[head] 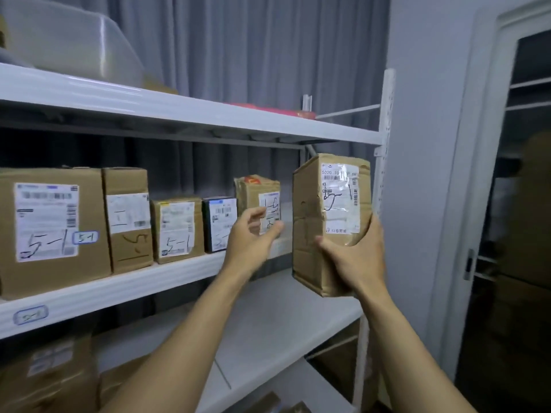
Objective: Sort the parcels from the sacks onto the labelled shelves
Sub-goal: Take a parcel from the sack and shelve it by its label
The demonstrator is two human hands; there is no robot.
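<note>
My right hand [354,257] grips a dented brown cardboard parcel [310,222] from below, holding it upright in the air just off the right end of the middle shelf [119,287]. Its white label carries a handwritten 5-1. My left hand [253,234] hovers with loosely curved fingers, holding nothing, in front of a small brown box [256,192] that stands on that shelf. Several more parcels marked 5-1 line the shelf to the left, including a large brown box [50,228] and a black box [219,223]. A blue-outlined tag [30,315] sits on the shelf's front edge.
The upper shelf [190,111] holds a translucent plastic bin [68,40] and a flat red item [283,110]. The shelf below [283,317] is mostly bare, with brown boxes [50,374] under it at left. A white upright post [384,129] and a dark doorway [518,204] stand at the right.
</note>
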